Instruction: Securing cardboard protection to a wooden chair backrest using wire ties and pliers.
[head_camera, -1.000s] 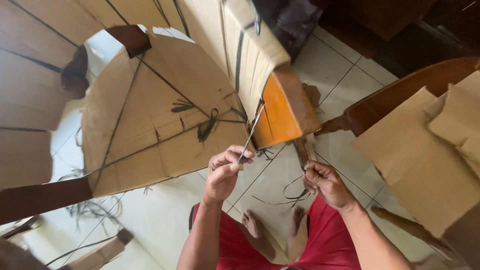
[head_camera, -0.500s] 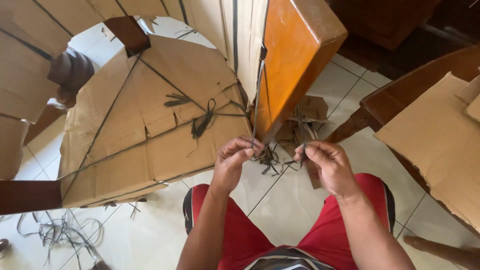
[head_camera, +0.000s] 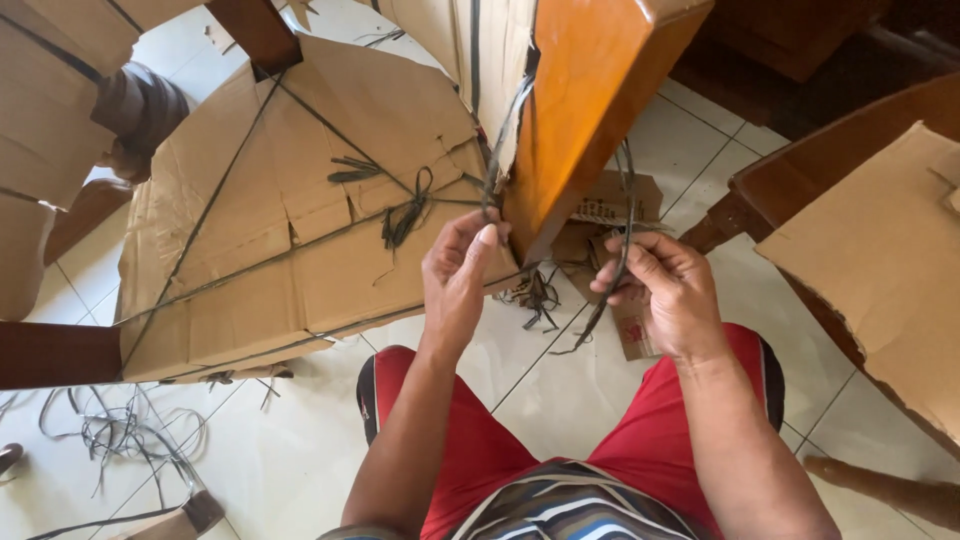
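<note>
Red shorts and a striped shirt hem fill the bottom of our view, and just beyond them our two forearms reach up over the white tiled floor (head_camera: 300, 470). Our left hand (head_camera: 458, 280) has its fingers (head_camera: 487, 238) narrowed to a pinch on a dark plastic strap (head_camera: 497, 150) that runs up the edge of a cardboard-wrapped, orange-brown wooden furniture leg (head_camera: 590, 110). Our right hand (head_camera: 668, 290) curls its fingers closed around another run of the same dark strapping (head_camera: 622, 230), which hangs down past the leg and trails toward the floor. So the strap sits right at the lower corner of that leg, held between both hands.

We judge the step in hand to be working the binding at this corner, either loosening or knotting it; we cannot tell which from here. The next move calls for steady tension from both hands so the thin strap does not slip.

Farther out on the left, a big flat cardboard-wrapped panel (head_camera: 290, 210) is crossed by dark straps tied in a knot (head_camera: 405, 215). Loose strap offcuts (head_camera: 120, 435) lie on the tiles at lower left. More cardboard (head_camera: 880, 270) covers dark wooden furniture on the right.
</note>
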